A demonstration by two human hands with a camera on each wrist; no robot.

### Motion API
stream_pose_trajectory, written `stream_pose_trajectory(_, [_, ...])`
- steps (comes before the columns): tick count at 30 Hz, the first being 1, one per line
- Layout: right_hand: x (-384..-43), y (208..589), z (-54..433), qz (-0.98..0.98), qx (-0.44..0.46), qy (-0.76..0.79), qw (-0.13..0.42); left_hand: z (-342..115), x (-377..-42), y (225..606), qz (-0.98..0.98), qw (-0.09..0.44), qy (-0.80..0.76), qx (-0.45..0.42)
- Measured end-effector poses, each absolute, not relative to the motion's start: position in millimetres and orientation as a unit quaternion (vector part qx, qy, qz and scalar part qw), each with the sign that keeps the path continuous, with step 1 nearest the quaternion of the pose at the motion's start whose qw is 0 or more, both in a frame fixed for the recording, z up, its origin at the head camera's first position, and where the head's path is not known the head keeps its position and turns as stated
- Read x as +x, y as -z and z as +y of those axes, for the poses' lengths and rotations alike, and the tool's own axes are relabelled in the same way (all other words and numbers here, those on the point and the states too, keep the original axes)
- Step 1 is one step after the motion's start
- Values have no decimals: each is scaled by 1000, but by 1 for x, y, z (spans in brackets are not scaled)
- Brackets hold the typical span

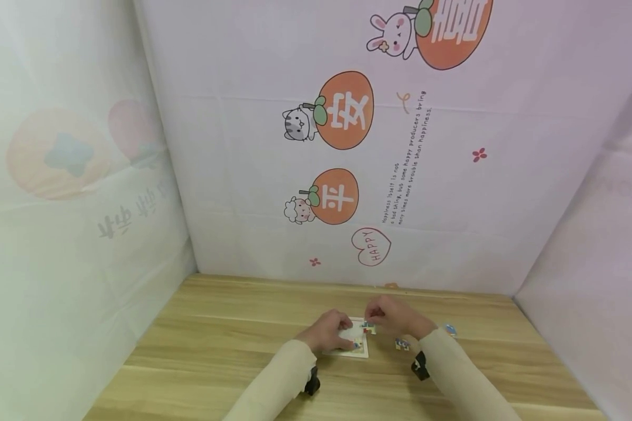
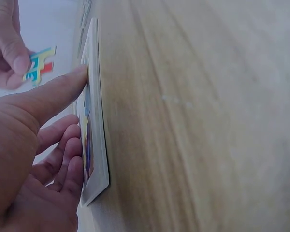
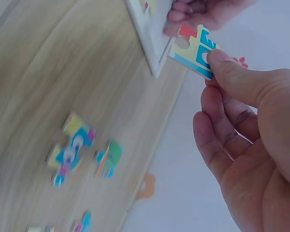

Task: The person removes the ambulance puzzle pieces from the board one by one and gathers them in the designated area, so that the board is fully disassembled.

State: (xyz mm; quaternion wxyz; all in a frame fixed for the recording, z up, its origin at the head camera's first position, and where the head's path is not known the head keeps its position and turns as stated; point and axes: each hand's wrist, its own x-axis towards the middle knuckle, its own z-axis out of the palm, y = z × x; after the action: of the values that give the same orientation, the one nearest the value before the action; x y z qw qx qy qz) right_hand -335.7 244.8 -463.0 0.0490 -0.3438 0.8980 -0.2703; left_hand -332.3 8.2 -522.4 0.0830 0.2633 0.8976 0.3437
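A flat puzzle tray with a pale rim lies on the table, part of a picture showing along its near side. My left hand rests on it; in the left wrist view the thumb is stretched out to touch it, while the other fingers bend loosely against its face. Over the tray's right side, my right hand pinches a jigsaw piece between thumb and fingertips. That piece is yellow, blue and red, and it is held clear of the tray in the right wrist view.
To the right lie loose jigsaw pieces: one with eyes printed on it, a blue one beyond my right forearm, and a green and blue one. White printed cloth hangs behind the wooden table and at both sides.
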Motion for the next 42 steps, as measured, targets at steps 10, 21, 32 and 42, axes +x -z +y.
stream_pose_trajectory(10, [-319, 456, 303, 916, -297, 265, 39, 8, -333, 525, 897, 77, -344, 267])
stream_pose_trajectory(21, [-305, 451, 383, 938, -251, 238, 5, 8, -331, 525, 894, 79, -356, 261])
stream_pose_trajectory(32, [-291, 465, 427, 945, -209, 246, 47, 7, -330, 524, 893, 81, -359, 261])
stream_pose_trajectory(42, [-293, 483, 434, 944, -195, 255, 76, 8, -329, 523, 892, 90, -363, 252])
